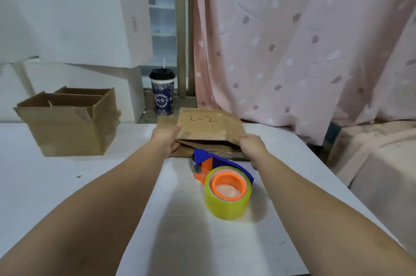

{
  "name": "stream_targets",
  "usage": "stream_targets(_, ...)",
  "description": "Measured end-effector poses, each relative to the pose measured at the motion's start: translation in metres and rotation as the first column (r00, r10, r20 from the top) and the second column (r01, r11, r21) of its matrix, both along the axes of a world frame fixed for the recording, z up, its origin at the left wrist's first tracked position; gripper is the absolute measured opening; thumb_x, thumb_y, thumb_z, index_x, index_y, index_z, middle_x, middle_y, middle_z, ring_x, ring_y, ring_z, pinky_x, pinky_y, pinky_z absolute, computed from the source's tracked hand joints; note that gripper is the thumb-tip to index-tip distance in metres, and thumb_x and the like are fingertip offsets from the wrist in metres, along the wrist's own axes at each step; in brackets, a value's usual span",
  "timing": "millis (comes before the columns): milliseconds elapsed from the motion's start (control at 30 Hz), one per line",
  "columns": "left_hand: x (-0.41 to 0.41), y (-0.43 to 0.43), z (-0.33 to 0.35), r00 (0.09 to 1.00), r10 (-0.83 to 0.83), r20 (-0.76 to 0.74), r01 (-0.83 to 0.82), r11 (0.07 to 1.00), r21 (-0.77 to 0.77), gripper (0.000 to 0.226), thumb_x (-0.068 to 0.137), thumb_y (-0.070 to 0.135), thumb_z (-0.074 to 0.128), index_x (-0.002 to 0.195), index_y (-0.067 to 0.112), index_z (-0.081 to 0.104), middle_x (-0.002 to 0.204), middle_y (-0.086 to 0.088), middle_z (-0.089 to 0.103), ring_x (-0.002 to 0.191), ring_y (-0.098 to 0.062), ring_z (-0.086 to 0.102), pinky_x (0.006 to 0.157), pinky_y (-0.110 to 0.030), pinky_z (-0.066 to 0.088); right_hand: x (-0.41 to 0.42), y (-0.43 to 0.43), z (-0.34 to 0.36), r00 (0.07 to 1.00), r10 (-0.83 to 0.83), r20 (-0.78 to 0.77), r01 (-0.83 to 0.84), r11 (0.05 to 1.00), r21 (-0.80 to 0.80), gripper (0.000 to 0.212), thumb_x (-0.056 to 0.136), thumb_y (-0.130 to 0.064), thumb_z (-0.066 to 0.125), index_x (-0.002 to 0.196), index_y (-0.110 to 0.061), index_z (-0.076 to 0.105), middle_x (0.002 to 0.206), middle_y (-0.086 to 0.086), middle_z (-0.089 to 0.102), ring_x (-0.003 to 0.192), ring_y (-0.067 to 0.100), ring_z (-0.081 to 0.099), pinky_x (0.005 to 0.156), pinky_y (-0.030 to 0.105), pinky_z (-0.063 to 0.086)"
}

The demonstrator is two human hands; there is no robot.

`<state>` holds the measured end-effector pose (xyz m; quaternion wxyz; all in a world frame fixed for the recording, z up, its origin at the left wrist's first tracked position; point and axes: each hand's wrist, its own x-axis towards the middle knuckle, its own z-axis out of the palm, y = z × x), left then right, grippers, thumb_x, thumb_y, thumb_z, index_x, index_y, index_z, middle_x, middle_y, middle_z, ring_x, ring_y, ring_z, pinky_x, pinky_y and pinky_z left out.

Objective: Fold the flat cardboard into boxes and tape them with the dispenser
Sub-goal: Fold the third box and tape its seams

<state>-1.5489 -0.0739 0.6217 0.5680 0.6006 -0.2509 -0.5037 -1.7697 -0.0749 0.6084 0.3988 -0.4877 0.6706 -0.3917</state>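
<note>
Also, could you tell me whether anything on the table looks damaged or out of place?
Yes: the open brown box at the left of the table has a ragged tear in its front flap. The tape dispenser looks fine.

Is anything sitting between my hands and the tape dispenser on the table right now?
Nothing visible blocks it. The tape dispenser lies on the table just nearer you than the flat cardboard, between your forearms. Left hand and right hand both grip that cardboard, so one must let go first.
</note>
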Motion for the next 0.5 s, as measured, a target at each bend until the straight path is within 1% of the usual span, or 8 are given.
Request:
stream_targets(67,-0.005,-0.002,0.000,1.000,0.018,-0.007,-0.018,1.000,0.017,0.029,0.089,0.008,0.062,0.116,0.003,0.052,0.110,-0.011,0.057,0.093,-0.020,0.059,0.080,-0.032,0.053,-0.001,0.000,-0.003,0.999,-0.023,0.043,0.024,1.000,-0.020,0.011,0.086,-0.020,0.058,0.096,-0.014,0.061,0.103,0.009,0.063,0.098,0.027,0.056,0.083,0.035,0.047)
stream_targets(133,-0.009,-0.002,0.001,1.000,0.011,-0.026,-0.011,1.000,0.014,0.008,0.091,-0.001,0.054,0.097,0.005,0.054,0.102,-0.010,0.061,0.086,-0.020,0.061,0.072,-0.030,0.053,-0.002,0.001,-0.003,0.994,-0.040,0.101,0.043,0.999,-0.028,0.011,0.085,-0.021,0.060,0.095,-0.017,0.059,0.103,0.007,0.061,0.095,0.025,0.054,0.078,0.033,0.045)
stream_targets(200,-0.010,-0.002,0.002,0.999,-0.018,-0.048,0.015,0.998,-0.055,0.017,0.092,-0.005,0.048,0.087,0.008,0.056,0.094,-0.009,0.063,0.078,-0.020,0.064,0.064,-0.030,0.054,-0.003,0.003,-0.001,0.977,-0.090,0.191,0.101,0.994,-0.048,0.018,0.085,-0.023,0.060,0.101,-0.020,0.053,0.104,0.004,0.058,0.091,0.020,0.052,0.070,0.031,0.042)
stream_targets(233,-0.009,0.000,0.003,0.998,-0.049,-0.050,0.044,0.993,-0.108,0.020,0.093,-0.006,0.045,0.088,0.009,0.058,0.092,-0.010,0.065,0.077,-0.021,0.065,0.062,-0.031,0.054,-0.004,0.004,0.001,0.963,-0.131,0.237,0.152,0.986,-0.075,0.024,0.085,-0.026,0.060,0.106,-0.022,0.050,0.106,0.003,0.056,0.088,0.018,0.051,0.069,0.030,0.040)
stream_targets(267,-0.007,0.002,0.005,0.996,-0.082,-0.034,0.076,0.984,-0.163,0.022,0.094,-0.005,0.044,0.090,0.010,0.059,0.092,-0.011,0.066,0.077,-0.021,0.066,0.060,-0.031,0.055,-0.004,0.005,0.005,0.950,-0.168,0.265,0.203,0.973,-0.112,0.030,0.086,-0.028,0.060,0.113,-0.024,0.048,0.108,0.002,0.055,0.085,0.016,0.050,0.070,0.030,0.039)
stream_targets(367,0.001,0.016,0.015,0.977,-0.136,0.164,0.180,0.941,-0.288,0.021,0.095,0.002,0.047,0.101,0.017,0.060,0.100,-0.005,0.067,0.085,-0.017,0.066,0.062,-0.027,0.052,-0.001,0.005,0.020,0.933,-0.188,0.306,0.265,0.936,-0.230,0.046,0.088,-0.031,0.060,0.129,-0.024,0.042,0.119,0.002,0.058,0.086,0.013,0.052,0.077,0.030,0.040)
stream_targets(433,0.008,0.027,0.022,0.958,-0.141,0.251,0.226,0.908,-0.353,0.021,0.095,0.003,0.047,0.099,0.021,0.057,0.097,-0.002,0.066,0.086,-0.015,0.062,0.067,-0.026,0.050,0.006,0.008,0.035,0.938,-0.176,0.298,0.261,0.926,-0.273,0.056,0.090,-0.031,0.060,0.139,-0.025,0.034,0.132,-0.002,0.054,0.099,0.016,0.053,0.088,0.033,0.042)
stream_targets(500,0.015,0.041,0.031,0.947,-0.101,0.305,0.227,0.882,-0.414,0.023,0.095,0.000,0.046,0.097,0.022,0.052,0.092,-0.001,0.066,0.081,-0.013,0.062,0.069,-0.024,0.052,0.014,0.014,0.052,0.957,-0.115,0.265,0.203,0.921,-0.334,0.061,0.091,-0.029,0.059,0.144,-0.026,0.030,0.142,-0.004,0.047,0.119,0.019,0.051,0.103,0.042,0.040)
